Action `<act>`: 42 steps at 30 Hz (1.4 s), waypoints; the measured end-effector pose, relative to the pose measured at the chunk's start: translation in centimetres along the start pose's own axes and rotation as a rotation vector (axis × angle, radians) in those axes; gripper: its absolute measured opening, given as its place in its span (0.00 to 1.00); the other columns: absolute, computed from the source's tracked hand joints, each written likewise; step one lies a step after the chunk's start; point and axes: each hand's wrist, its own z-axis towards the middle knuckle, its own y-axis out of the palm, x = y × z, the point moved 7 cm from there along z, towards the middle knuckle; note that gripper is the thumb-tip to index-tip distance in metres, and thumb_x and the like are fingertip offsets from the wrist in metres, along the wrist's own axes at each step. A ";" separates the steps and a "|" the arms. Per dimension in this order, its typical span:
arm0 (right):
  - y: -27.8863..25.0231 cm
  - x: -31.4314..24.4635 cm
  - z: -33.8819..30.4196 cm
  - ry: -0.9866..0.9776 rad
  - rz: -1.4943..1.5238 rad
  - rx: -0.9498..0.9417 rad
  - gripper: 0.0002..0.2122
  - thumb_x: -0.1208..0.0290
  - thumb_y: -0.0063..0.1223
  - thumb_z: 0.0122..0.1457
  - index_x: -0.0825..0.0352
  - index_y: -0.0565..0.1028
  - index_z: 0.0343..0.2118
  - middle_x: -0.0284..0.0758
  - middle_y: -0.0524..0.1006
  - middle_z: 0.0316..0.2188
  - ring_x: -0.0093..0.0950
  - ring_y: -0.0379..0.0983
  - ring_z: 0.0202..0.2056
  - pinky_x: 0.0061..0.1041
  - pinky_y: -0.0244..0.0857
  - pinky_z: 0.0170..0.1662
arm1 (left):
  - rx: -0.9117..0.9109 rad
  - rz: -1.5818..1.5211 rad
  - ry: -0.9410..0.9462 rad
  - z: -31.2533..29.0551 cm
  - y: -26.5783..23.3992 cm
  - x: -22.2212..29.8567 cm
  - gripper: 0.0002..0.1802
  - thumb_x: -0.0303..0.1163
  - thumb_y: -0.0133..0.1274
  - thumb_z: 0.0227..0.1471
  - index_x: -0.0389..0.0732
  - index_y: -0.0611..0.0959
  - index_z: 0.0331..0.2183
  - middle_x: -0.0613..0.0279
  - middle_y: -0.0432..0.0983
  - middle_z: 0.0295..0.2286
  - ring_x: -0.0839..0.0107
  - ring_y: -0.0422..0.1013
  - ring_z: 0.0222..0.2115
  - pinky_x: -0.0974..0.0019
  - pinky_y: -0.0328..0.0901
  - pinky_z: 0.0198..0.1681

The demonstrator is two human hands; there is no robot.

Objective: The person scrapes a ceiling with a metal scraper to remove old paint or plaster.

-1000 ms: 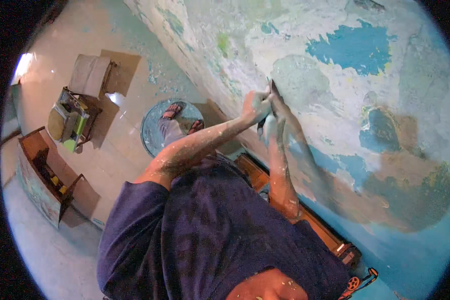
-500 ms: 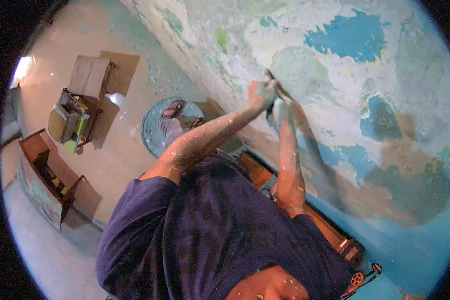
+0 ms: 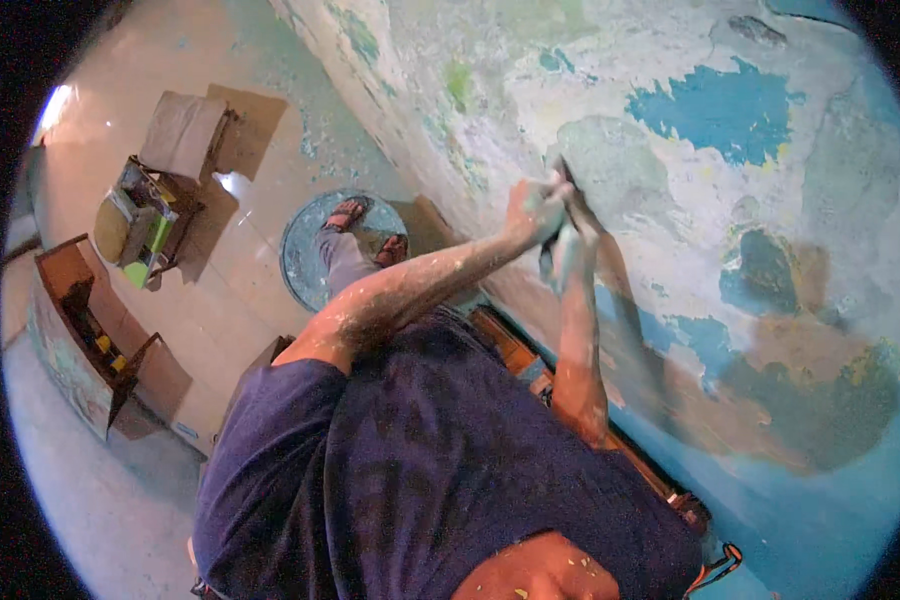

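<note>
Both my hands are together on a dark scraper (image 3: 560, 166) whose narrow tip meets the peeling wall (image 3: 715, 200). My left hand (image 3: 533, 212) is closed around its upper part, close to the tip. Just below, my right hand (image 3: 576, 246) wraps the handle, and a dark end of it sticks out beside the palm. Pale dust covers my fingers and flakes dot my forearms. Around the tip the wall is whitish and grey, with a large bare blue patch to the upper right.
My sandalled feet stand on a round blue tabletop (image 3: 292, 245). Paint flakes lie on the floor. To the left are a cloth-covered piece of furniture (image 3: 182, 135), a small shelf holding things (image 3: 150, 225) and a brown open cabinet (image 3: 68, 275). Wooden furniture (image 3: 505, 343) stands against the wall below my arms.
My hands and the scraper have shifted slightly down and to the right in the picture. The whole view has moved a little too. Both hands keep their hold.
</note>
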 end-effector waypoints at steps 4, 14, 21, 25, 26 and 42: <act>4.7 -4.5 -1.1 -0.212 -1.064 0.050 0.16 0.67 0.33 0.61 0.69 0.73 0.42 0.36 0.74 0.24 0.24 0.69 0.23 0.20 0.64 0.28 | -0.086 -0.185 -0.349 3.2 -0.9 -4.9 0.22 0.43 0.47 0.53 0.32 0.81 0.24 0.60 0.74 0.15 0.78 0.69 0.18 0.66 0.64 0.22; 1.1 -0.3 -0.3 -0.128 -0.496 0.171 0.17 0.67 0.36 0.62 0.72 0.66 0.50 0.36 0.73 0.34 0.23 0.67 0.33 0.21 0.62 0.36 | -0.184 0.082 -0.248 1.5 -0.3 -3.8 0.24 0.46 0.47 0.51 0.32 0.80 0.28 0.57 0.76 0.19 0.74 0.71 0.21 0.66 0.65 0.25; 3.5 -3.9 -2.4 0.022 -0.252 0.289 0.16 0.65 0.38 0.62 0.69 0.69 0.48 0.28 0.72 0.26 0.14 0.61 0.17 0.16 0.55 0.18 | -0.211 -0.056 -0.254 0.4 -0.3 -0.4 0.21 0.40 0.45 0.54 0.29 0.79 0.28 0.63 0.71 0.14 0.80 0.68 0.20 0.70 0.63 0.23; 2.4 -3.5 -1.1 0.076 -0.215 0.296 0.16 0.63 0.41 0.61 0.70 0.72 0.44 0.30 0.71 0.30 0.15 0.64 0.29 0.13 0.58 0.28 | -0.155 -0.046 -0.225 1.5 0.6 -1.6 0.21 0.40 0.47 0.52 0.28 0.79 0.28 0.64 0.72 0.15 0.80 0.68 0.20 0.69 0.64 0.23; 2.7 -3.5 -0.5 0.060 -0.439 0.298 0.15 0.66 0.41 0.61 0.71 0.71 0.45 0.31 0.72 0.30 0.19 0.66 0.30 0.16 0.60 0.30 | -0.128 -0.062 -0.324 1.8 0.3 -2.3 0.21 0.41 0.47 0.51 0.29 0.80 0.28 0.63 0.73 0.16 0.80 0.69 0.21 0.69 0.64 0.24; 2.6 -4.4 -1.0 -0.084 -0.669 0.400 0.14 0.67 0.44 0.58 0.74 0.73 0.39 0.32 0.71 0.22 0.18 0.65 0.21 0.20 0.59 0.22 | -0.128 -0.028 -0.194 2.4 0.5 -3.5 0.21 0.40 0.46 0.53 0.29 0.80 0.23 0.63 0.74 0.16 0.80 0.66 0.19 0.70 0.63 0.22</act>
